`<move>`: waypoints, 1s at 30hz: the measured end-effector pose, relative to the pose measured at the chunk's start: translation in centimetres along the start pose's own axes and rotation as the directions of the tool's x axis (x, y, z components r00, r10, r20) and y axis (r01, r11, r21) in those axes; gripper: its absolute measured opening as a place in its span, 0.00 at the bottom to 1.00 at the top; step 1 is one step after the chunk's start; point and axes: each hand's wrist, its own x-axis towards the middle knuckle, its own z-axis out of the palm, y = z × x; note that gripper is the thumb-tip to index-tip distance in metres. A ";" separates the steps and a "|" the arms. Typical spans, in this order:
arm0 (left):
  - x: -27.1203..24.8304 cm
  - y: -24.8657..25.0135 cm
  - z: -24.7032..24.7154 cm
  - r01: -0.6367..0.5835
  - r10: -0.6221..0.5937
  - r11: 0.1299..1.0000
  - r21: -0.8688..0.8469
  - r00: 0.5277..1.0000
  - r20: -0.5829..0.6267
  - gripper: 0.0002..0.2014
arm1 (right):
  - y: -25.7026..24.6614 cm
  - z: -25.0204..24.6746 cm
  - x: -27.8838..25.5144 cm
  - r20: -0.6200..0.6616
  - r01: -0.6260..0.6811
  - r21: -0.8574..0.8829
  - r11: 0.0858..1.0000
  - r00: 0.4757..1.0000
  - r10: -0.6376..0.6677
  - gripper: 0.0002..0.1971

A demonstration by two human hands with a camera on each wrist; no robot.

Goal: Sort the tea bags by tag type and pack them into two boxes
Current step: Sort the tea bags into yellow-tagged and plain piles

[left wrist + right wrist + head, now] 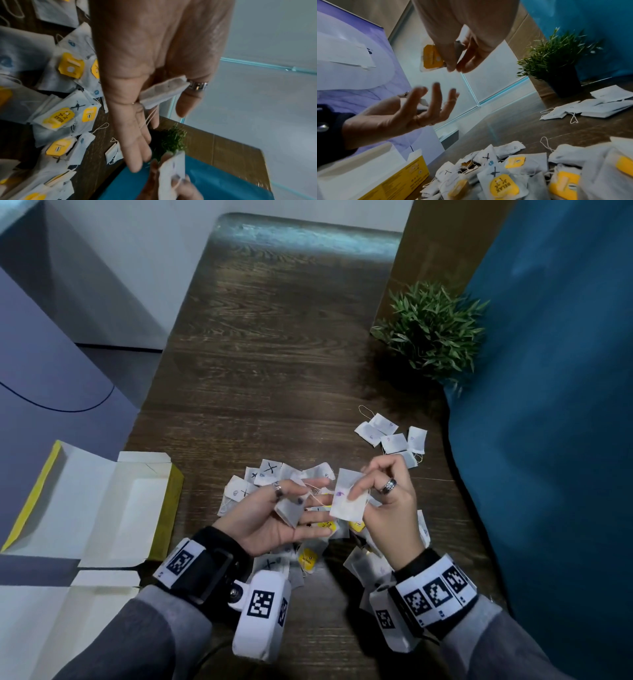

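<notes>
Box (102, 501) partly cut off, perhaps

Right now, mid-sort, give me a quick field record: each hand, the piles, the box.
left hand: palm up, thumb pins a tea bag on straight fingers
right hand: pinches a yellow-tagged tea bag
main pile: mixed, yellow tags and pen marks, under both hands
sorted group: few bags without yellow tags showing, far right near the potted plant
open yellow box: left of pile, no bags visible inside
</notes>
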 end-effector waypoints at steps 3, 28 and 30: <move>0.1 -0.3 0.5 0.021 -0.021 1.000 0.020 1.000 0.019 0.17 | 0.2 0.3 -0.2 -0.020 -0.035 0.006 0.999 0.999 0.035 0.14; 2.2 1.4 -5.3 -0.009 0.484 0.713 0.701 0.730 -0.483 0.14 | 4.4 1.0 1.4 0.450 -0.830 0.405 0.383 0.546 0.707 0.19; 3.3 3.2 -6.5 0.097 0.549 0.546 0.832 0.709 -0.443 0.14 | 5.5 1.2 2.3 0.426 -0.831 0.457 0.318 0.518 0.742 0.18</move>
